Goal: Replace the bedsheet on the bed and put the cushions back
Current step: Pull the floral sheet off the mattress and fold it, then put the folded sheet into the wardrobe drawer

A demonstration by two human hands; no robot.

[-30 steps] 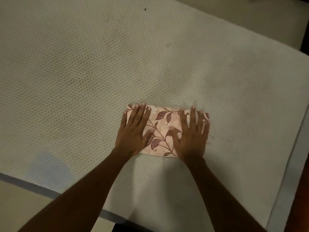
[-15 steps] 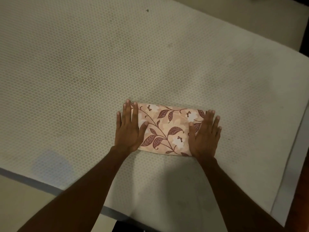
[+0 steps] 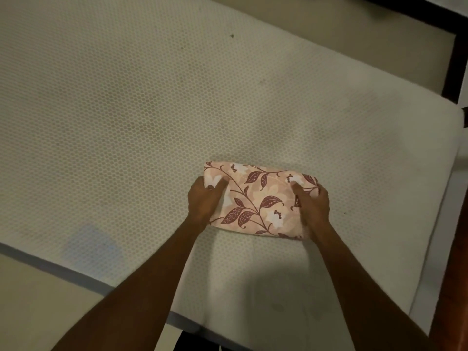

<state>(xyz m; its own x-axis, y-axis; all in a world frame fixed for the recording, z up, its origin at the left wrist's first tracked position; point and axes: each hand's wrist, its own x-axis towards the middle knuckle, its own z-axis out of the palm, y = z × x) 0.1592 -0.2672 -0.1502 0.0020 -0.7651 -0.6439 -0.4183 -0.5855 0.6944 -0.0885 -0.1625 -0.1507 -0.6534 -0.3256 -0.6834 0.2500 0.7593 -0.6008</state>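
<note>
A folded bedsheet point(image 3: 258, 198), pink with dark red leaves and white flowers, lies on the bare cream mattress point(image 3: 126, 110) with its honeycomb pattern. My left hand point(image 3: 203, 198) grips the sheet's left end, thumb on top and fingers tucked under. My right hand point(image 3: 312, 201) grips the right end the same way, thumb pressed onto the fabric. No cushions are in view.
The mattress's near edge with blue piping point(image 3: 76, 274) runs along the lower left. A dark bed frame point(image 3: 455, 59) borders the top right. A reddish-brown floor strip point(image 3: 455, 287) shows at the right. A second pale mattress point(image 3: 354, 41) lies beyond.
My hands lay flat on top of the folded sheet, then slid outward to its ends. Now both curl round the ends and hold the bundle.
</note>
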